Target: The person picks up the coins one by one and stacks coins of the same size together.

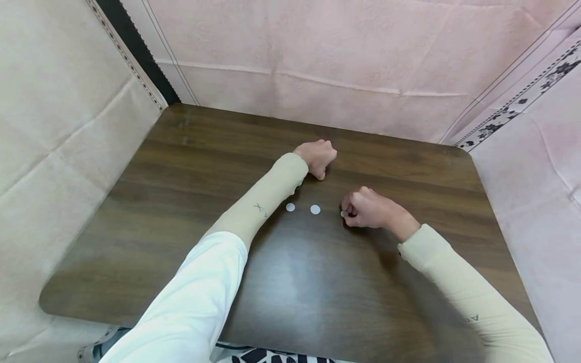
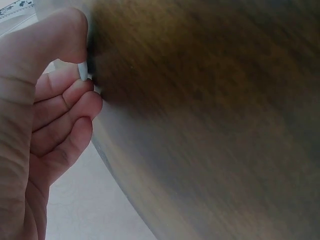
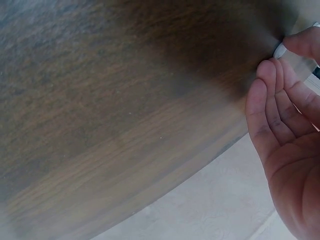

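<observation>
My left hand [image 1: 317, 155] reaches over the far middle of the table. In the left wrist view its thumb and fingers pinch a small white disc [image 2: 83, 71] by its edge, close to the tabletop. Nearer and to the right, my right hand [image 1: 369, 207] pinches another small white disc [image 3: 280, 50], held on edge at the table surface. Between the two arms, a pair of similar discs lie flat: a left one [image 1: 290, 207] beside my left forearm and a right one [image 1: 315, 209] nearer my right hand. What the discs are made of cannot be told.
The dark brown wooden table [image 1: 136, 242] has rounded corners. Pale patterned cloth [image 1: 317, 60] hangs behind it and along both sides. My left forearm [image 1: 254, 206] crosses above the table's middle. Black-and-white patterned fabric [image 1: 277, 357] shows below the near edge.
</observation>
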Available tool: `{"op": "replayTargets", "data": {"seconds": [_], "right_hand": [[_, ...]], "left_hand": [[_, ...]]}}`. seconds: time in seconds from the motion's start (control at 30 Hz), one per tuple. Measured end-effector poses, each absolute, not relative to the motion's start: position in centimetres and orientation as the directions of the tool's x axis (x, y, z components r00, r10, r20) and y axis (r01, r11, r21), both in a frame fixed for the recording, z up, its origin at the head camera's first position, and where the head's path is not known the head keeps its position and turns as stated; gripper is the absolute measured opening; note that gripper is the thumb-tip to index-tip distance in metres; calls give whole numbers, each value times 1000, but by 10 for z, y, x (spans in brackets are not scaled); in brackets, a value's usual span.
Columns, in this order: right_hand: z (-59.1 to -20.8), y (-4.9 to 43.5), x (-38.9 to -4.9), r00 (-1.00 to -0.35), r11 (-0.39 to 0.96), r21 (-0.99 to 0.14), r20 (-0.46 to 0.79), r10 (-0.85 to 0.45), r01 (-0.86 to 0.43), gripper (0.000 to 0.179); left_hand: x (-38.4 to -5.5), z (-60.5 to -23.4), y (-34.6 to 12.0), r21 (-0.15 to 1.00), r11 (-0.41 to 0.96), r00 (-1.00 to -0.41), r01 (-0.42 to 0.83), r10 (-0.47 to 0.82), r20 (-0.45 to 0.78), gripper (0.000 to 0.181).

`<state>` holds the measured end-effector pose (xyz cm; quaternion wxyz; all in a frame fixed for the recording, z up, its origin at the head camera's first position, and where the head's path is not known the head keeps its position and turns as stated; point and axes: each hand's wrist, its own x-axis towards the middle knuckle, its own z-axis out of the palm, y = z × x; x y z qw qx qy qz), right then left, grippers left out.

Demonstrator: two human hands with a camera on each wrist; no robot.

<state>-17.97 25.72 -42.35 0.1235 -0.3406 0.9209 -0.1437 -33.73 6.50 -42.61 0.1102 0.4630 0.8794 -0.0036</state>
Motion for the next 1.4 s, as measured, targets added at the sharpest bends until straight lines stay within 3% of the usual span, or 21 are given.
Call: {"op": "replayTargets", "data": {"seconds": [0.17, 0.47, 0.73, 1.1, 1.4], "right_hand": [[-425, 255, -179, -738, 728, -348, -132, -662, -591, 10], [-425, 257, -177, -733, 717, -341, -104, -672, -608, 9], [-425, 259, -177, -733, 714, -349, -101, -673, -608, 8], [-425, 258, -179, -734, 714, -355, -102, -672, -604, 6], [-426, 258, -177, -737, 708, -358, -77, -672, -609, 6]], "left_hand": [[-337, -427, 62, 113, 562, -539, 819, 822, -183, 5], [-330, -418, 62, 157, 530, -515, 834, 848, -128, 25], [-318, -407, 60, 177, 528, -515, 830, 849, -116, 23], [-293, -399, 50, 246, 475, -468, 845, 879, -88, 28], [-275, -397, 45, 283, 477, -473, 832, 877, -89, 26]]}}
